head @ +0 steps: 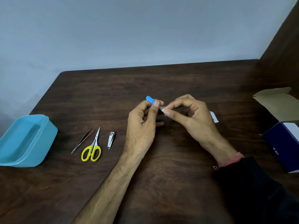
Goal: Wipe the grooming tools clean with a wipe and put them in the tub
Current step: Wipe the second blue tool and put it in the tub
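Nail file (150, 100), blue-handled, is held above the tabletop (161, 167) between both hands. Handle is pinched by the left hand (142, 125), fingers curled; the metal end is pinched through a small wipe (163, 109) by the right hand (192, 117). Tweezers (82, 140), scissors (92, 148) and nail clipper (111, 139) lie left of the hands; blue tub (25, 141) is at far left.

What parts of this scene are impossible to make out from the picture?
- Blue-handled tool, head view: its metal end is hidden by the fingertips of the left hand and right hand, so its type is unclear.
- Any wipe: a white scrap peeks from behind the right hand; what it is cannot be told.
- Dark blue box: cut off by the right edge, print too small.
- Blue tub: left side cut off.
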A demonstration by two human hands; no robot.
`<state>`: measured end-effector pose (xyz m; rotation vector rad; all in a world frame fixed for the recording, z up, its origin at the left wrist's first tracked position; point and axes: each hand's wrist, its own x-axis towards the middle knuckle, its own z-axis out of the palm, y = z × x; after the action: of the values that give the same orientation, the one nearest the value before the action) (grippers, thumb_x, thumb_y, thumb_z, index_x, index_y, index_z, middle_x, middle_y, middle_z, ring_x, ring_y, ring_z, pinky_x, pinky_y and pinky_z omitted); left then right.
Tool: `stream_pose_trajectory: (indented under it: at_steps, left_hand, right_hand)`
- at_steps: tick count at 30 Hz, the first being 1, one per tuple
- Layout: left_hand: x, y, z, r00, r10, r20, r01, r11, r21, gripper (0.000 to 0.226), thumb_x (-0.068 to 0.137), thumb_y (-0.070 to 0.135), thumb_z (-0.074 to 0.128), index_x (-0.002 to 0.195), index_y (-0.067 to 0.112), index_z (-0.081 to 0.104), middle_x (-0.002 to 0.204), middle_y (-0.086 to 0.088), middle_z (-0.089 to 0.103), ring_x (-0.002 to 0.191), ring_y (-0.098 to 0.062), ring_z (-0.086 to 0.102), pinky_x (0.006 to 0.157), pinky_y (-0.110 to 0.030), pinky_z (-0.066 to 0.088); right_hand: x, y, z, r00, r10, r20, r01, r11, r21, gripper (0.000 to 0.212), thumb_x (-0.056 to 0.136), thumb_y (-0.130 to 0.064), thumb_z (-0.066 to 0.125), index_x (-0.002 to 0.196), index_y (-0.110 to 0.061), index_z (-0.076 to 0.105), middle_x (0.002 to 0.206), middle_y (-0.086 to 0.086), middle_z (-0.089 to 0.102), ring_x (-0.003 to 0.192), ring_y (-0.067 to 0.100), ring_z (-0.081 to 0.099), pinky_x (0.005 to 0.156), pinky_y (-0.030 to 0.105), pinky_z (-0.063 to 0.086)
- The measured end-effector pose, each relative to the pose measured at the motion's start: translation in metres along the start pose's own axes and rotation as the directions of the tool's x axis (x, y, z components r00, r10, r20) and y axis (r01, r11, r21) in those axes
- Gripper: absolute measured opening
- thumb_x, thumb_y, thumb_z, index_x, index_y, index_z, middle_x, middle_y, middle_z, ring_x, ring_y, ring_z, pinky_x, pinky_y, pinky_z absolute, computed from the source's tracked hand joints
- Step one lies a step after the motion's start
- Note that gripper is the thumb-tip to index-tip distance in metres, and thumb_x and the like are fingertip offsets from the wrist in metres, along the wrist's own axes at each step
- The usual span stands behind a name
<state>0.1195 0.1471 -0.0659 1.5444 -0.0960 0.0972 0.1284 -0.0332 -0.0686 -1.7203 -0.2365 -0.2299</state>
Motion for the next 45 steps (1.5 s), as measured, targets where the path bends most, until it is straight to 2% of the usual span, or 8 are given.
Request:
stream_pose_trajectory:
  at_steps: [4, 10, 15, 18, 25, 29, 37, 45]
  left_hand:
    - [0.0013, -0.0037, 0.0002, 1.0, 0.013, 0.011, -0.013, 0.999, 0.051, 0.022, 0.116, 0.027, 0.06, 0.126, 0.022, 0.079, 0.097, 0.002, 0.077, 0.092, -0.009, 0.076, 0.071, -0.032, 0.067]
    - [0.002, -0.0083, 0.0001, 0.994, 0.079, 0.077, -0.09, 0.982, 0.163, 0.031, 0.116, 0.015, 0.058, 0.136, 0.03, 0.077, 0.111, -0.006, 0.067, 0.095, -0.002, 0.069, 0.069, -0.028, 0.066]
    - [-0.0002, -0.0054, 0.0011, 0.992, 0.058, 0.11, -0.075, 0.985, 0.156, 0.033, 0.115, 0.014, 0.06, 0.138, 0.032, 0.077, 0.125, 0.001, 0.075, 0.11, -0.01, 0.076, 0.071, -0.026, 0.065]
    - [-0.0005, -0.0047, -0.0004, 0.999, 0.014, 0.042, -0.018, 0.993, 0.119, 0.023, 0.109, 0.015, 0.072, 0.127, 0.023, 0.083, 0.116, 0.008, 0.084, 0.109, -0.011, 0.08, 0.068, -0.034, 0.068]
    - [-0.0015, -0.0041, -0.0012, 0.999, 0.005, 0.047, -0.011, 0.99, 0.143, 0.021, 0.107, 0.016, 0.075, 0.124, 0.024, 0.084, 0.107, 0.005, 0.084, 0.102, -0.016, 0.08, 0.065, -0.033, 0.067]
    - [-0.0003, -0.0051, -0.0014, 0.999, 0.001, 0.034, -0.006, 0.993, 0.121, 0.021, 0.108, 0.014, 0.074, 0.122, 0.024, 0.085, 0.104, 0.004, 0.083, 0.092, -0.008, 0.075, 0.063, -0.03, 0.066]
    - [0.0012, -0.0062, -0.001, 0.994, 0.007, 0.109, -0.023, 0.989, 0.149, 0.027, 0.11, 0.01, 0.067, 0.128, 0.024, 0.082, 0.115, 0.007, 0.083, 0.104, -0.012, 0.078, 0.065, -0.029, 0.064]
    - [0.0001, -0.0065, -0.0019, 0.995, -0.002, 0.098, -0.013, 0.989, 0.149, 0.026, 0.111, 0.012, 0.067, 0.126, 0.025, 0.082, 0.112, 0.007, 0.082, 0.101, -0.009, 0.076, 0.065, -0.027, 0.064]
  right_hand:
    - [0.0023, 0.0035, 0.0008, 0.998, 0.009, -0.069, -0.004, 0.998, 0.065, 0.007, 0.094, -0.017, 0.087, 0.099, -0.014, 0.082, 0.101, 0.0, 0.082, 0.093, 0.014, 0.075, 0.088, 0.041, 0.059]
    - [0.0047, 0.0071, 0.003, 0.993, -0.012, -0.116, 0.02, 0.998, 0.066, 0.007, 0.093, -0.016, 0.087, 0.098, -0.015, 0.082, 0.097, -0.002, 0.083, 0.087, 0.009, 0.073, 0.079, 0.038, 0.057]
    - [0.0028, 0.0039, 0.005, 0.994, -0.043, -0.105, 0.045, 0.999, 0.013, 0.007, 0.093, -0.015, 0.088, 0.098, -0.014, 0.083, 0.093, -0.002, 0.083, 0.087, 0.011, 0.076, 0.081, 0.037, 0.059]
    - [0.0013, 0.0025, 0.0055, 0.993, -0.071, -0.094, 0.067, 0.997, -0.049, 0.007, 0.093, -0.017, 0.089, 0.098, -0.017, 0.084, 0.093, -0.004, 0.084, 0.089, 0.02, 0.079, 0.085, 0.043, 0.062]
    - [0.002, 0.0017, 0.003, 0.972, -0.064, -0.227, 0.037, 0.992, -0.119, 0.006, 0.092, -0.021, 0.089, 0.094, -0.022, 0.084, 0.089, -0.012, 0.082, 0.074, 0.008, 0.071, 0.067, 0.028, 0.055]
    - [-0.0015, -0.0012, 0.0055, 0.988, -0.058, -0.143, 0.036, 0.987, -0.157, 0.007, 0.093, -0.02, 0.088, 0.095, -0.025, 0.083, 0.085, -0.012, 0.081, 0.069, 0.013, 0.071, 0.064, 0.038, 0.058]
    - [-0.0027, 0.0016, 0.0057, 0.986, -0.094, -0.139, 0.061, 0.972, -0.225, 0.009, 0.091, -0.022, 0.089, 0.093, -0.028, 0.083, 0.087, -0.012, 0.079, 0.06, 0.019, 0.053, 0.058, 0.027, 0.045]
    - [-0.0031, 0.0004, 0.0057, 0.982, -0.123, -0.143, 0.085, 0.966, -0.246, 0.008, 0.093, -0.023, 0.088, 0.094, -0.029, 0.082, 0.085, -0.012, 0.079, 0.062, 0.019, 0.053, 0.06, 0.027, 0.044]
